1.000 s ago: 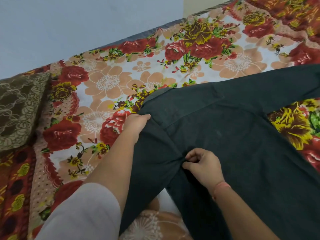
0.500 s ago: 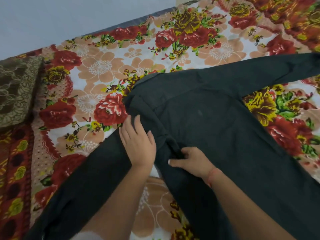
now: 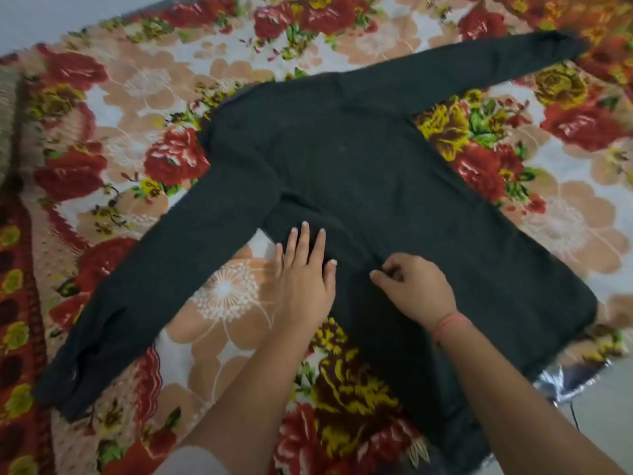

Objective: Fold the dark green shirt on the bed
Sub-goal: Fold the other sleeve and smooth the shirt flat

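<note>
Seemingly pinching shirt [image 3: 359, 159], right hand [image 3: 416, 289] curls; left hand [image 3: 303, 279] lies flat.

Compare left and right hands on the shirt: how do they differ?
Left hand lies flat, fingers straight, partly on the dark green shirt, partly on the floral sheet; right hand is curled, pinching the fabric. Right wrist wears a reddish band; left wrist shows none. Both touch the shirt's near edge.

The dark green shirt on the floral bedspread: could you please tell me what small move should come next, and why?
Probably smooth the puckered cloth beside the underarm: the dark green long-sleeved shirt lies spread out, the left hand rests flat on its edge, and the right hand pinches a fold.
</note>
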